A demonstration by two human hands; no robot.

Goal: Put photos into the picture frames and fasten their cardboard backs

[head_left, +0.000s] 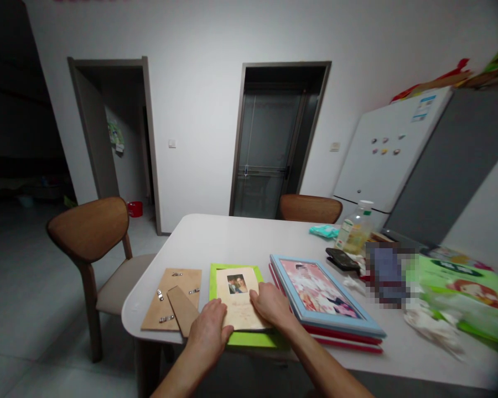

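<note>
A cream sheet (pixel 237 309) with a small photo of two people lies over a lime green frame (pixel 255 339) near the table's front edge. My left hand (pixel 209 331) is at the sheet's lower left edge, its fingers together. At the right edge of the sheet, my right hand (pixel 270 304) rests with its fingers bent on it. A brown backing board (pixel 158 309) with metal clips and a stand leg lies left of the frame. To the right is a stack of frames, a light blue one (pixel 357 325) on top and red ones below.
A bottle (pixel 354 229), a black item (pixel 342 260), a teal packet (pixel 324 231), crumpled tissues (pixel 435 327) and a green package (pixel 468 287) occupy the table's right side. Wooden chairs stand at the left (pixel 92 229) and behind the table (pixel 311 208).
</note>
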